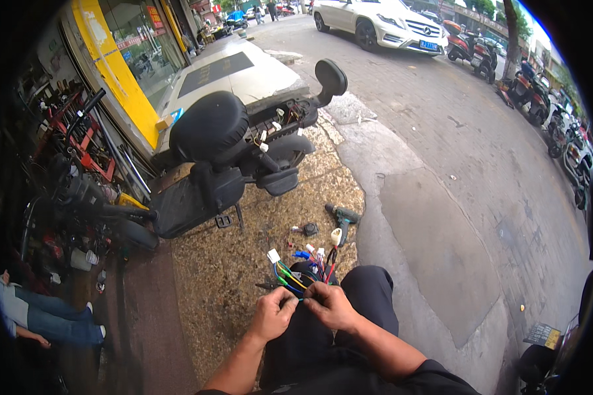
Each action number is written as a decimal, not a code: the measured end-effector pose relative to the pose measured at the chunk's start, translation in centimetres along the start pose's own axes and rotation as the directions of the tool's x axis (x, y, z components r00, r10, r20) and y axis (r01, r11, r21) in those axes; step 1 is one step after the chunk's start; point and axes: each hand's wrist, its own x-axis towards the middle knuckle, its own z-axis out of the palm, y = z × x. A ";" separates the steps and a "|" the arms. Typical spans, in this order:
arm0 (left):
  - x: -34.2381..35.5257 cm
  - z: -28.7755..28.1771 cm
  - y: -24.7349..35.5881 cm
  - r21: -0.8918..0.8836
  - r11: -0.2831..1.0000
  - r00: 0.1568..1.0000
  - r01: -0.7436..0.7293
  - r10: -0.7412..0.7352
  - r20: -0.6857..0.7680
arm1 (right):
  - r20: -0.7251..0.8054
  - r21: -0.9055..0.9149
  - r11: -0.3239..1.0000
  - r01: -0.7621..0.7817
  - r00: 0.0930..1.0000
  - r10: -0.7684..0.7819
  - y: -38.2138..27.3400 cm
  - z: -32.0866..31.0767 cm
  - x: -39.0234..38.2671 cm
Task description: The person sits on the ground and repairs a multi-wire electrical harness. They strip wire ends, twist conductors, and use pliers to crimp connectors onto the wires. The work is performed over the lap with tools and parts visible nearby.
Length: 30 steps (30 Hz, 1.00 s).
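Above my lap, my left hand and my right hand meet, fingertips almost touching. Each pinches a thin greenish wire, of which only a short bit shows between them. Just beyond lies a bundle of coloured wires in yellow, blue, green and red, partly hidden by my hands. White plug connectors and blue connectors end several of its leads. A larger cream connector on red and black wires stands up at the right of the bundle.
A green-and-black cordless drill and a small black part lie on the stone slab ahead. Farther off stands an electric scooter, its rear opened with loose wires. A person's legs show at left. A white car and parked scooters line the street.
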 end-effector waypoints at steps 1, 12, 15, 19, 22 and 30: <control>-0.2 0.2 0.0 0.031 0.998 0.998 -0.056 0.057 -0.017 | -0.008 0.016 1.000 0.016 1.000 -0.016 0.3 0.2 0.0; 0.1 2.4 0.1 -0.554 0.833 1.000 -0.009 0.007 -0.006 | -0.085 0.266 0.962 -0.057 0.993 0.083 0.4 -0.1 0.2; 0.3 3.9 -0.4 -0.547 0.836 0.998 -0.036 -0.003 -0.070 | -0.084 0.318 0.941 -0.111 0.986 0.145 0.7 -0.4 0.0; 0.6 5.0 -0.3 -0.557 0.829 0.993 -0.046 -0.021 -0.114 | -0.177 0.196 0.980 -0.022 0.982 0.057 0.9 -0.3 -0.1; 0.9 5.3 0.1 -0.578 0.815 0.991 -0.048 -0.033 -0.128 | -0.212 0.129 0.992 -0.017 0.976 0.045 0.4 -0.5 -0.2; 1.0 6.0 0.0 -0.515 0.851 0.990 -0.104 0.037 -0.139 | -0.252 -0.207 0.957 0.205 0.934 -0.255 -2.9 -2.1 0.5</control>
